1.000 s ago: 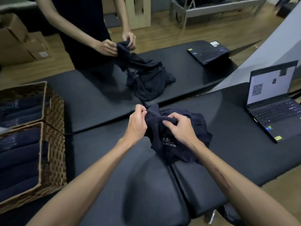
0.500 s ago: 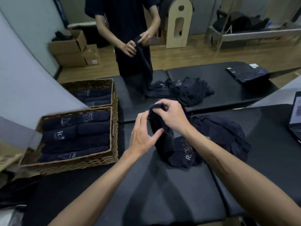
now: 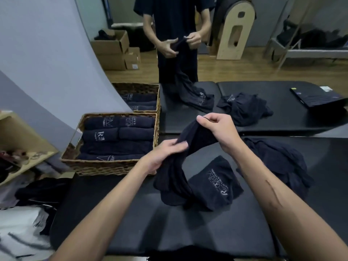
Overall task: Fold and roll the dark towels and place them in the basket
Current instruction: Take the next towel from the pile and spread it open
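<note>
Since half a second ago the two hands have drawn apart along the dark towel (image 3: 195, 136): then they sat almost together at one bunched corner, and now a span of cloth is stretched between them. Raised higher, the right hand (image 3: 216, 129) pinches the towel's top edge between thumb and curled fingers. Lower and to the left of that pinch, the left hand (image 3: 165, 153) grips the same edge with its fingers folded over the cloth. From both grips the towel hangs down, and its lower end lies bunched on the black padded table (image 3: 188, 232) just below the hands, a pale printed logo facing up.

Right of the grip, behind the right forearm, a heap of dark towels (image 3: 278, 162) lies crumpled on the same table. Left of the left hand, close beside it, stands the wicker basket (image 3: 105, 168), holding rolled dark towels in rows. A second basket (image 3: 139, 87) sits just beyond the first, also with dark rolls in it.

Beyond the grip, across a second black table (image 3: 282, 117), another person (image 3: 175, 34) stands holding a dark towel up in both hands, its tail trailing onto that table, with a further crumpled towel (image 3: 244, 108) beside it. A laptop (image 3: 318, 97) lies on the far right of that table
</note>
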